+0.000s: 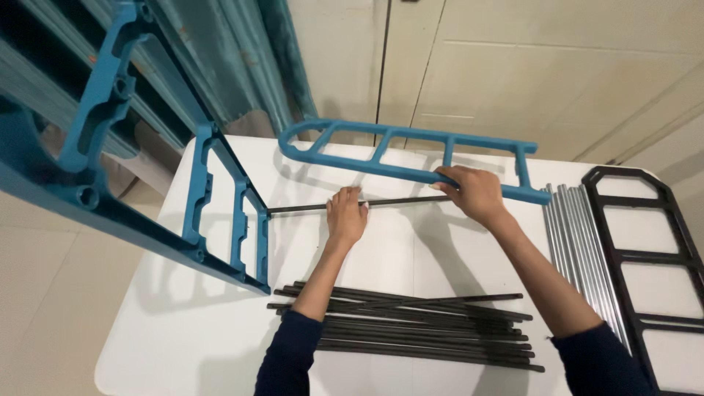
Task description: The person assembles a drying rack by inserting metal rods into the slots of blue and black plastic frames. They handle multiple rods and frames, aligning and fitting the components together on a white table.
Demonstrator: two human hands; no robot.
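My left hand (345, 216) grips a thin black rod (301, 208) that runs horizontally across the white table (183, 323). The rod's left end meets a blue plastic side frame (235, 213) standing upright at the table's left. My right hand (473, 192) holds the rod's right end against the lower rail of a second blue ladder-shaped frame (396, 150), which is tilted up at the back of the table.
A pile of several black rods (418, 326) lies near the table's front edge. Silver metal tubes (579, 249) and a black ladder-shaped frame (645, 257) lie at the right. Teal curtains (220, 66) hang at the back left, cream cabinet doors (550, 66) behind.
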